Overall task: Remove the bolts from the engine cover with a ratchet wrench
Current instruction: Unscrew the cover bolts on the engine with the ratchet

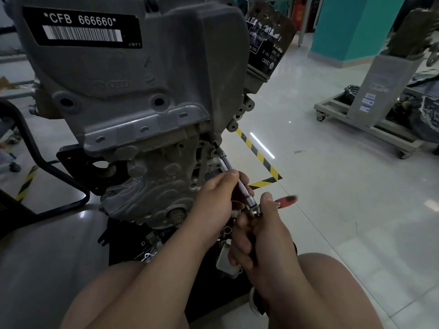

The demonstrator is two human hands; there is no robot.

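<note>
Head view showed the left hand (215,200) with its grip around the ratchet wrench (228,164) extension below the engine cover (133,67), the right hand (261,236) grasping the wrench's head end.

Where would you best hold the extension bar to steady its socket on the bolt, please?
Pinch the extension bar at mid-shaft from its left, as the left hand does: it is a slim rod tilted up toward the bolt, and the right hand holds the ratchet at its lower end.
</note>
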